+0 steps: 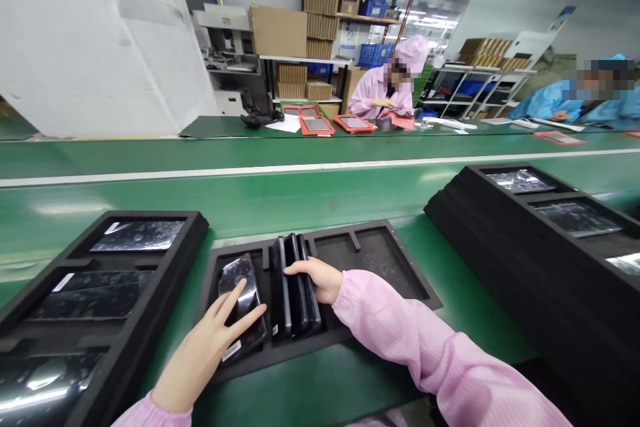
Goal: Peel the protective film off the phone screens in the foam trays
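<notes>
A black foam tray (320,343) with compartments lies in front of me. In its left compartment rests a glossy black tablet (245,270) with a white label at its lower end. My left hand (210,333) is on this tablet, fingers spread apart, with fingertips touching its screen. My right hand (320,280) is closed around several black tablets (295,293) that stand on edge side by side in the middle of the tray. The thumb presses across their top edges; the other fingers are hidden behind them. The right compartment (370,257) of the tray shows its bare bottom.
A foam tray (193,240) holding glossy tablets stands at left. Stacked foam trays (480,213) with tablets rise at right. Beyond the green bench (300,197), a co-worker in pink (367,90) handles an orange-framed item; another person in blue (545,100) sits at right.
</notes>
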`<action>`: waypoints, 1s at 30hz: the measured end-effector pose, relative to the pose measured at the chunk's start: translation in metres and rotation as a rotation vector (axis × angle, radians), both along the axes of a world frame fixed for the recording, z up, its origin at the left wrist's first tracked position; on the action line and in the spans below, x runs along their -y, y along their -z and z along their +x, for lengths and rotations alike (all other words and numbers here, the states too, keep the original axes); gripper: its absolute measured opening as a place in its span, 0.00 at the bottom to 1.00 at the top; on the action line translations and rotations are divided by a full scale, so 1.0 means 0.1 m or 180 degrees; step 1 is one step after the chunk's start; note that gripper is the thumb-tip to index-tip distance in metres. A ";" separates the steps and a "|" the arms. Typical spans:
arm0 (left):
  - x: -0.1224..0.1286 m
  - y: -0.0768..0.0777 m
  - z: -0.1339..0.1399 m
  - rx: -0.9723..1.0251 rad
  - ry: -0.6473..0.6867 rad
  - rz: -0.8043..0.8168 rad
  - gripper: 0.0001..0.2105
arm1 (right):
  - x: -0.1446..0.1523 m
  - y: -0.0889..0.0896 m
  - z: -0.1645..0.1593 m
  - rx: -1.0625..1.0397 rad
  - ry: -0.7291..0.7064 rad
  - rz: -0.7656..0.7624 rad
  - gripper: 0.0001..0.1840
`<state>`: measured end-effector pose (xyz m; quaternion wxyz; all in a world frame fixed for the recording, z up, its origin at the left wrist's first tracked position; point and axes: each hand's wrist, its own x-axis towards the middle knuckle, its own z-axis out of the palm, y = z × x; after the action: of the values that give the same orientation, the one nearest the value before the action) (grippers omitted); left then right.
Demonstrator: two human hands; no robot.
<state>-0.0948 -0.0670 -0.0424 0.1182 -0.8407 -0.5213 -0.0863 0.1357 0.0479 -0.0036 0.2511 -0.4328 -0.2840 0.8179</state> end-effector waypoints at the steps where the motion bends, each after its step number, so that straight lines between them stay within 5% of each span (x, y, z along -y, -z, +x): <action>1: 0.01 0.02 0.00 0.0089 -0.0002 -0.0101 0.44 | 0.02 0.00 -0.03 0.0034 0.0012 0.0031 0.13; 6: 0.06 0.11 -0.13 0.0552 -0.0077 -0.0552 0.42 | 0.03 -0.12 0.04 0.0275 0.0241 0.0300 0.14; 13: 0.15 0.05 -0.16 0.0875 -0.0636 -0.1578 0.25 | -0.01 -0.53 0.73 0.0591 0.0357 0.0627 0.17; 20: 0.12 0.13 0.47 0.0700 -0.1526 -0.0927 0.45 | -0.01 -0.31 1.05 0.0941 0.0382 0.0392 0.09; 30: 0.17 0.28 0.13 0.0762 -0.1204 -0.1176 0.28 | -0.06 -0.27 1.17 0.1129 0.0544 0.0710 0.08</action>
<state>-0.0821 -0.0843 -0.0701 -0.0853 -0.7197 -0.6859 -0.0648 0.2528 0.0541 0.0237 0.3119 -0.5619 -0.3747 0.6683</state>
